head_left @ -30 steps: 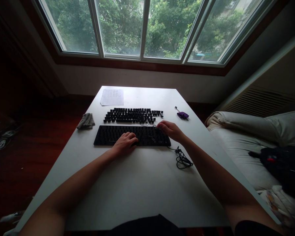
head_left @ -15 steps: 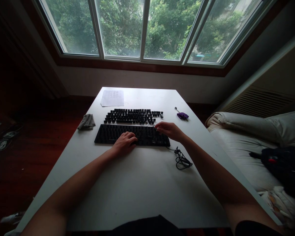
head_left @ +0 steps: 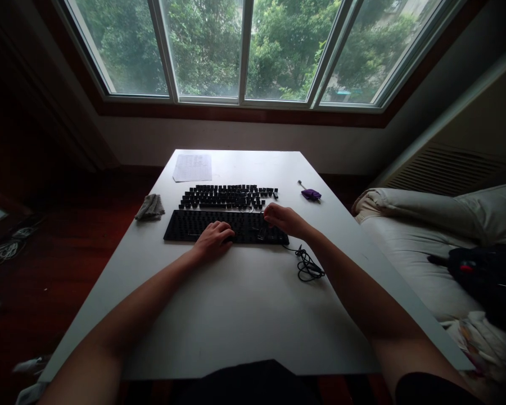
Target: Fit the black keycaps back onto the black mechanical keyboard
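A black keyboard [head_left: 181, 228] lies on the white table, its upper face largely without keycaps. My left hand [head_left: 214, 239] rests on its front middle part, fingers laid over the edge and slightly bent, gripping nothing visible. Above the right part of the keyboard is my right hand [head_left: 284, 219], fingers closed together and pointing down. Whatever they pinch is hidden or too small to name. Rows of loose black keycaps [head_left: 223, 197] are laid out just behind the keyboard. A thin wire shape shows faintly near my right fingers.
The keyboard's coiled cable [head_left: 310, 265] lies on the table [head_left: 236, 315] at right. A grey cloth [head_left: 150, 207] is on the left, a paper sheet [head_left: 193, 167] at the back left, and a purple object [head_left: 311, 194] beside a small brush [head_left: 302, 184] at the back right.
My right fingers have curled in more tightly over the keyboard's right part. My left hand keeps its place on the keyboard. The whole view has shifted slightly.
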`<state>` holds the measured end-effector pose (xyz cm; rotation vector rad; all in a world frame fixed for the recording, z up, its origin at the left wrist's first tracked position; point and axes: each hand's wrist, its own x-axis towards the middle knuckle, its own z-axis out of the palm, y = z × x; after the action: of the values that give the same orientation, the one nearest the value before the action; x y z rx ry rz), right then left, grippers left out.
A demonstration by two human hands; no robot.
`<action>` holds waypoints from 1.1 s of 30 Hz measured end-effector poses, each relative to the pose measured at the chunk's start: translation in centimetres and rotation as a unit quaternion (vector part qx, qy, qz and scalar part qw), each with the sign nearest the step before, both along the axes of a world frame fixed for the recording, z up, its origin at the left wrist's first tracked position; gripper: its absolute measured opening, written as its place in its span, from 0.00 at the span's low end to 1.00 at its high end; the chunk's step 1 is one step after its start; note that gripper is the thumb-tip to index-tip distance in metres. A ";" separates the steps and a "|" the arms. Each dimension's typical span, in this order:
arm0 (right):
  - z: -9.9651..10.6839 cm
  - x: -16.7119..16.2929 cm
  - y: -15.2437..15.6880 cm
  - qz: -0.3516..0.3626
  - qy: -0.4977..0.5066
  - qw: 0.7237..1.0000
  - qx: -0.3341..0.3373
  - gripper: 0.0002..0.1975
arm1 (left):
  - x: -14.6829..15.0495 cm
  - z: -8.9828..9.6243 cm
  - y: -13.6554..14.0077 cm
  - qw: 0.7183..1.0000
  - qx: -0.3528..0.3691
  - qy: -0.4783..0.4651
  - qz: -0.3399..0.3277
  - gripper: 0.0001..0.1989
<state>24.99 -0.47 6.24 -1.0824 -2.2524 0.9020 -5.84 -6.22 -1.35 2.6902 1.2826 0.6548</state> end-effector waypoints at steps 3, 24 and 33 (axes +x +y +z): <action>-0.9 0.0 -0.7 0.006 0.014 1.000 -0.004 0.11 | 0.2 -0.1 -0.2 1.000 0.007 0.003 0.005 0.12; -5.4 0.0 -2.4 -0.024 0.082 0.993 0.076 0.14 | 1.8 -0.3 0.6 0.998 0.025 -0.016 0.046 0.07; -6.2 0.2 -2.9 -0.046 0.119 0.989 0.075 0.14 | 0.8 -0.1 1.1 0.999 0.012 -0.043 0.028 0.06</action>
<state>25.18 -3.39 0.07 -0.9493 -2.0227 0.7653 -5.01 -5.09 -1.41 2.6226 1.3403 0.7884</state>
